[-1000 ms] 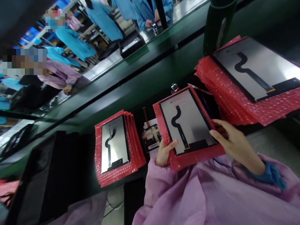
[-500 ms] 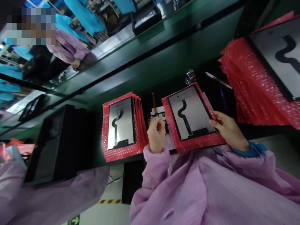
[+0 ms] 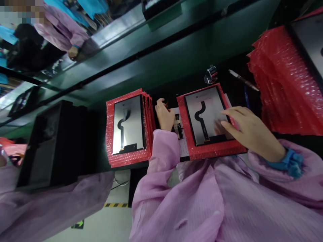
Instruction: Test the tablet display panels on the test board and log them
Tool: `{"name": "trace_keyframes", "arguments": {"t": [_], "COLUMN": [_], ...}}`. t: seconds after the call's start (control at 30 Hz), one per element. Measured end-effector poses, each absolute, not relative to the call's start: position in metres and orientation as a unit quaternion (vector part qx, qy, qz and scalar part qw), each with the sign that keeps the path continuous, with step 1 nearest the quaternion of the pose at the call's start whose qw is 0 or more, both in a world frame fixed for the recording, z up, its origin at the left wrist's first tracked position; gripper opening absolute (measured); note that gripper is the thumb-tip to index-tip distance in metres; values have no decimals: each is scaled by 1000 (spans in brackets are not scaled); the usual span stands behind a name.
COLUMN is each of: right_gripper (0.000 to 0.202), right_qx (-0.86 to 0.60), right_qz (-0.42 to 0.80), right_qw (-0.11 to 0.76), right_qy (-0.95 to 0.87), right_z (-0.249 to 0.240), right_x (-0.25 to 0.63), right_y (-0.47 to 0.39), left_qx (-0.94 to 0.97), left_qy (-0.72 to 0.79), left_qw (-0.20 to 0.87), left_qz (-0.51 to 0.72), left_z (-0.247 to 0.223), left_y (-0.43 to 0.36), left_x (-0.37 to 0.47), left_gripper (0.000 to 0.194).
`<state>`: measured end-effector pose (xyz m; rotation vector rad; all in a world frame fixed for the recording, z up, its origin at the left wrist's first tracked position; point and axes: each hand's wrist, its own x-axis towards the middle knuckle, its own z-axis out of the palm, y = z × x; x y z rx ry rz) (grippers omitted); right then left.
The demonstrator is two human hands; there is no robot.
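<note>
A display panel (image 3: 209,114) with a curved black flex cable lies on a red bubble-wrap sheet (image 3: 217,153) in front of me. Over its right edge hovers my right hand (image 3: 248,132), fingers spread and holding nothing. My left hand (image 3: 165,116) is curled at the far end of a small circuit board (image 3: 178,127), its fingertips around the end of an orange strip, mostly hidden. The board rests on a printed sheet (image 3: 183,148), partly under the red wrap. To the left, another panel (image 3: 128,126) tops a stack of red bubble wrap (image 3: 110,134).
At right stands a big red bubble-wrap pile (image 3: 280,80) with a panel on top. A metal cylinder (image 3: 211,74) and a white pen (image 3: 243,80) lie behind the panel. A black tray (image 3: 42,148) is at left. Across the bench, a person's hand (image 3: 73,52) rests.
My left hand has moved forward from above the circuit board to its far end. My right hand has let go of the panel's wrap edge and lifted over the panel. The view has shifted.
</note>
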<state>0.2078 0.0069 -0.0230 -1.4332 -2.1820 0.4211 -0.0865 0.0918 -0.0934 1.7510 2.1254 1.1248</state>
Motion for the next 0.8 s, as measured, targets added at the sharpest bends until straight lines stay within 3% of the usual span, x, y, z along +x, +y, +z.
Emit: {"name": "trace_keyframes", "arguments": {"t": [0.17, 0.37, 0.57, 0.8], "right_gripper": [49, 87, 86, 70], "right_qx": [-443, -418, -413, -398], "right_qz": [176, 177, 177, 283], "right_qw": [174, 132, 144, 248], "right_qy": [-862, -881, -882, -837], "right_z": [-36, -78, -82, -77], "right_x": [178, 170, 173, 164], "right_y": [65, 79, 71, 62], "left_qx": [523, 537, 540, 564], "left_qy": [639, 586, 563, 509], "left_qw": [202, 199, 200, 250], "left_qz": [526, 573, 593, 599], "left_z": [-94, -89, -81, -79], "left_y": [92, 88, 84, 78], "left_x": [-91, -90, -84, -82], "left_gripper": [60, 37, 47, 34]}}
